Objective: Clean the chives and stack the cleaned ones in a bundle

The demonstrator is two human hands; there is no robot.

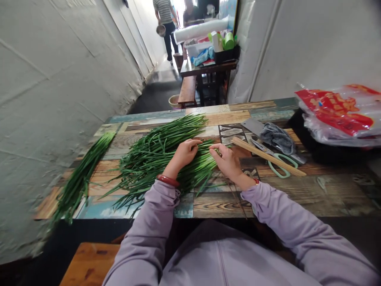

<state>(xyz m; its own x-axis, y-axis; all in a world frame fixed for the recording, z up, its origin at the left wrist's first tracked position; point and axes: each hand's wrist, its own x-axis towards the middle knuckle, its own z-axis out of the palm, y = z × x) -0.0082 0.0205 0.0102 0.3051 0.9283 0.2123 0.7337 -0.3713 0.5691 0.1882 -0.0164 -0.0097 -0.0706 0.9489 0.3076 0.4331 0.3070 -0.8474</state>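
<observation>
A large heap of garlic chives point(154, 153) lies in the middle of the table, green leaves to the left and pale stem ends to the right. My left hand point(187, 154) rests on the heap with its fingers curled closed over some chives. At the pale ends, my right hand point(228, 161) pinches stems between thumb and fingertips. A smaller, separate bunch of chives point(86, 174) lies on the left, its leaf tips hanging over the front edge. Just right of my right hand is a flat bundle of thin straw-coloured strips point(268, 155), lying across green-handled scissors point(278, 169).
Behind the scissors lie a grey cloth point(277, 138) and a flat metal blade point(253, 126). A black container with plastic packages point(342, 115) stands at the right. Beyond the patchwork table point(223, 206) are a bench point(187, 90), a loaded second table point(208, 70) and a person point(165, 16) carrying a bowl.
</observation>
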